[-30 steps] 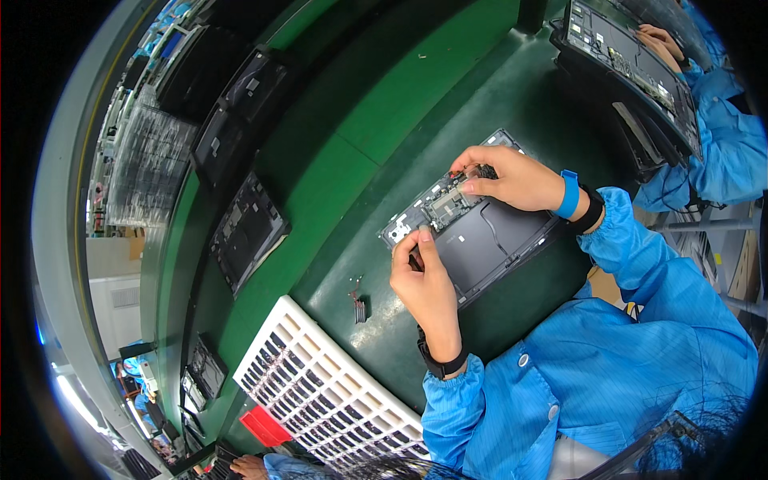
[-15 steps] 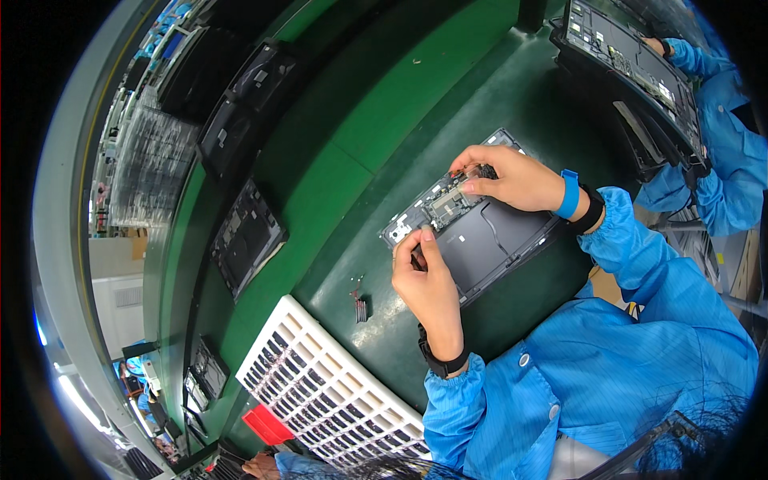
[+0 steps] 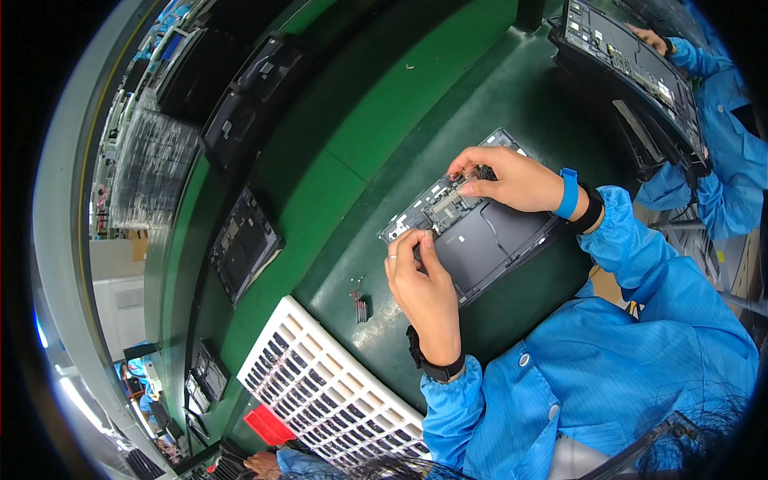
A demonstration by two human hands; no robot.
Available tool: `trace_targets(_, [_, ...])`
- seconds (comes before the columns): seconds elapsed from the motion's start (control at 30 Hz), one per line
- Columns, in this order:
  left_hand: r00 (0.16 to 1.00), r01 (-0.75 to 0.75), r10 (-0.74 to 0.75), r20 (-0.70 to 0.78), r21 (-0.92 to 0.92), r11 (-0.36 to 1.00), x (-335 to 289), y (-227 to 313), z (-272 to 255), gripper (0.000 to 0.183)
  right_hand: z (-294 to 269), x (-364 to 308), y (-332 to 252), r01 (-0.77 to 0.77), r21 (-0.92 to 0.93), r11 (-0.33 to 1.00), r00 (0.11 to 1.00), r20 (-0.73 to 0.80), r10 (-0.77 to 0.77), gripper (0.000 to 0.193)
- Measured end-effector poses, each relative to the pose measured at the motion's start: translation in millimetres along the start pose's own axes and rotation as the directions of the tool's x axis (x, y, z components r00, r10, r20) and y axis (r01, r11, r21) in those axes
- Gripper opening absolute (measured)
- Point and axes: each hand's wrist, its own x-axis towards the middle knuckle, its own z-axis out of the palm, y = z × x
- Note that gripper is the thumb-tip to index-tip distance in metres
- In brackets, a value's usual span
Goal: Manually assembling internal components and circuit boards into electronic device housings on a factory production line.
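A dark grey laptop base [image 3: 480, 246] with an exposed circuit board [image 3: 448, 210] lies aslant on the green bench in front of me. My right hand [image 3: 516, 182] is bent over the board's far right part, thumb and fingers closed around a small black part [image 3: 482, 172]; whether that part is fixed to the board does not show. At the board's left end, my left hand [image 3: 424, 292] pinches thumb and forefinger together by the base's edge. What those fingertips hold, if anything, is hidden.
A white grid tray [image 3: 320, 376] of small dark parts stands front left, a red bin [image 3: 269, 426] by it. Several small black pieces [image 3: 362, 309] lie beside the tray. Other laptop bases [image 3: 246, 244] rest on the green belt. A co-worker [image 3: 724, 152] handles another base [image 3: 632, 68].
My left hand has shifted slightly left with its fingers bunched closer. My right hand stays almost still. The laptop bases on the left have moved slightly toward the near end.
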Motion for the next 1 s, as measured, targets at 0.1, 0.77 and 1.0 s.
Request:
trace_targets(0.1, [1.0,-0.002,0.002,0.0,0.029,1.0,-0.9,3.0,-3.4,0.009,0.8,0.6,-1.5,-0.006,-0.009,1.0,1.0,0.005,0.006,0.033])
trace_targets(0.77, [0.996,-0.09,0.087,0.031,0.131,0.987,-0.1,-3.0,-2.4,0.007,0.6,-0.6,-0.4,0.016,-0.052,0.999,1.0,0.016,-0.015,0.033])
trace_targets(1.0, [0.994,-0.104,0.097,0.058,0.142,0.984,1.3,-4.0,-3.9,0.007,-1.4,1.2,-2.5,0.011,-0.064,0.998,1.0,0.027,-0.01,0.033])
